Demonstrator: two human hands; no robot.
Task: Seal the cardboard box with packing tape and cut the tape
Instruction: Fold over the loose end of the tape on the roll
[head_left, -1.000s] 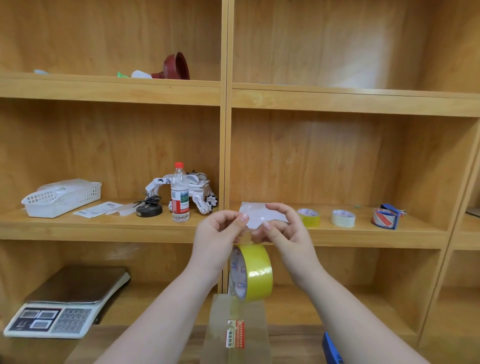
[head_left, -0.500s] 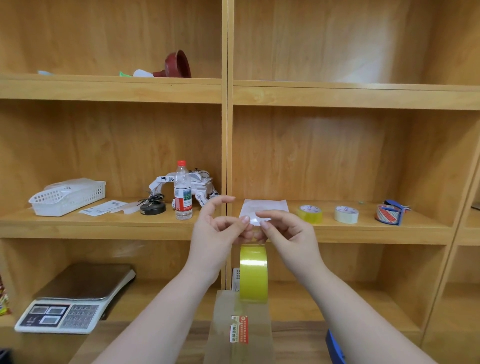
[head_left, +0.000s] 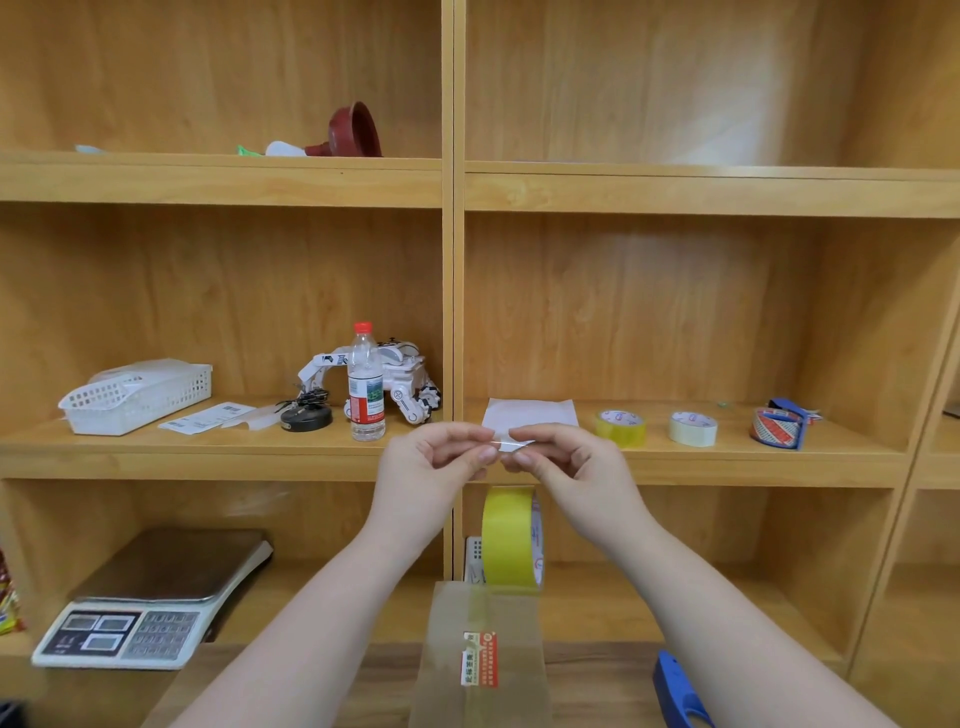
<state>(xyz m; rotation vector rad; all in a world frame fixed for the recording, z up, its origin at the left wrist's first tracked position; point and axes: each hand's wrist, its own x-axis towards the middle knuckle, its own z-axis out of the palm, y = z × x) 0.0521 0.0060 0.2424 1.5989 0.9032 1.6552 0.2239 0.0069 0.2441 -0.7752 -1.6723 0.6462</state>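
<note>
A yellow roll of packing tape (head_left: 510, 538) stands on edge below my hands, its lower rim at the far top edge of the cardboard box (head_left: 483, 654). The box is at the bottom centre, with a clear strip along its top and a red-and-white sticker. My left hand (head_left: 428, 470) and my right hand (head_left: 569, 465) meet above the roll, and both pinch the thin clear free end of the tape (head_left: 513, 445) between thumb and fingers. I cannot tell whether the roll hangs from that strip or rests on the box.
A blue handle (head_left: 678, 691) lies right of the box. The shelf behind holds a water bottle (head_left: 366, 384), a white basket (head_left: 137, 395), a white paper (head_left: 530, 413) and three more tape rolls (head_left: 693, 428). A scale (head_left: 150, 603) sits lower left.
The roll has dropped lower beneath my hands and turned, so its printed side now faces right. My fingertips have shifted from the roll's top to pinching the free strip.
</note>
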